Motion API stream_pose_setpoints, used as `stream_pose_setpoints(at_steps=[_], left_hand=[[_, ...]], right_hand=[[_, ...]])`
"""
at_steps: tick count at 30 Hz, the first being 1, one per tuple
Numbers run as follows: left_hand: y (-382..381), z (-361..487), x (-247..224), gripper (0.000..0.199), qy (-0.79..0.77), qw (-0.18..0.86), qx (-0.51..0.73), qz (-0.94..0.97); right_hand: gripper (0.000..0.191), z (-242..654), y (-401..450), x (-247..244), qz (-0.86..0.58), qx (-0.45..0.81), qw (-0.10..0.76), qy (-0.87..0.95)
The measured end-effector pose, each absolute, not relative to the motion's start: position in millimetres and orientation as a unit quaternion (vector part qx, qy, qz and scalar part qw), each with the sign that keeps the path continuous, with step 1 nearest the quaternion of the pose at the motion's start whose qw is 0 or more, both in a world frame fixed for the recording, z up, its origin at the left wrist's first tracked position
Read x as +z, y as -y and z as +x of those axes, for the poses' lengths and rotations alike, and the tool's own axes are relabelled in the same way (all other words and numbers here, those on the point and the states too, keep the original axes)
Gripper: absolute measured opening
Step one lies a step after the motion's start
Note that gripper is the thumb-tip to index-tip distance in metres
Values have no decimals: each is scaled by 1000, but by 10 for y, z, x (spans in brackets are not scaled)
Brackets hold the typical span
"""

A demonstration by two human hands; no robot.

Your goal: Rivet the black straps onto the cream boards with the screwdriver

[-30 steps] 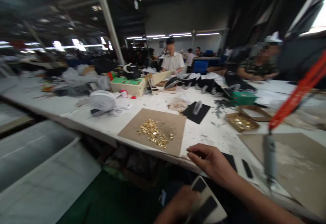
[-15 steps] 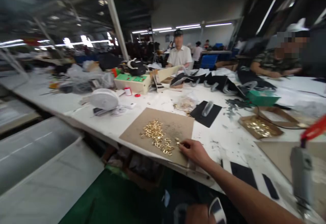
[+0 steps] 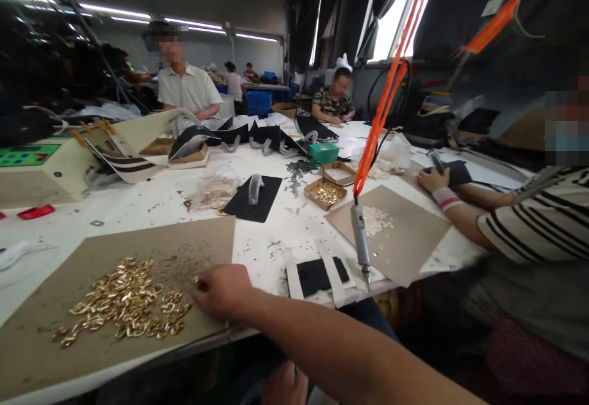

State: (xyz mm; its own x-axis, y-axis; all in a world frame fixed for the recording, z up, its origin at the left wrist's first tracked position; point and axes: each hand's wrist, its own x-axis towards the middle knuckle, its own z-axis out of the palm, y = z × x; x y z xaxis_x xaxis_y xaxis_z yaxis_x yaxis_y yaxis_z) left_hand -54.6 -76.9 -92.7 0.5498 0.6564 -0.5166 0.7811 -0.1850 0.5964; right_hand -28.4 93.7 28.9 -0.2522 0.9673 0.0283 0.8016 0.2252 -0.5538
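My right hand [image 3: 223, 291] rests at the right side of a brown board [image 3: 193, 239], fingers curled together in a pinch. A bit of gold metal shows at its fingertips; most of it is hidden. Left of the hand lies a heap of small gold metal fittings [image 3: 122, 297], loop-shaped and shiny. My left hand [image 3: 285, 386] is low at the bottom edge, below the table, partly covered by my right forearm. Its fingers look closed, and what they hold is hidden.
An electric screwdriver-like tool [image 3: 361, 239] hangs from orange cords at the right. Beside it are a black piece with white strips [image 3: 317, 275] and a second board [image 3: 414, 233] with pale bits. A co-worker's hand [image 3: 435, 179] touches a black sheet. A box [image 3: 313, 199] holds gold parts.
The view has swung right and come closer to the board. My right hand stays by the gold fittings. The white-and-dark piece at my left hand is now out of sight.
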Motion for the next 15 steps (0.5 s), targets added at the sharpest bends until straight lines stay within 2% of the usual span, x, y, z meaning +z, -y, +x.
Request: stream_pose_setpoints(at_steps=[6,11,15], left_hand=[[909,-420,-756,47,-490,408,-60,768],[974,-307,-575,44,-527,454,-7,719],[1014,-216,-522,44,-526,435,2,730]], right_hand=[[18,633,-209,443,-550,255,375,701],[14,1643,173,339,-644,198,368,641],[12,1889,163,281,-636,162,331,678]])
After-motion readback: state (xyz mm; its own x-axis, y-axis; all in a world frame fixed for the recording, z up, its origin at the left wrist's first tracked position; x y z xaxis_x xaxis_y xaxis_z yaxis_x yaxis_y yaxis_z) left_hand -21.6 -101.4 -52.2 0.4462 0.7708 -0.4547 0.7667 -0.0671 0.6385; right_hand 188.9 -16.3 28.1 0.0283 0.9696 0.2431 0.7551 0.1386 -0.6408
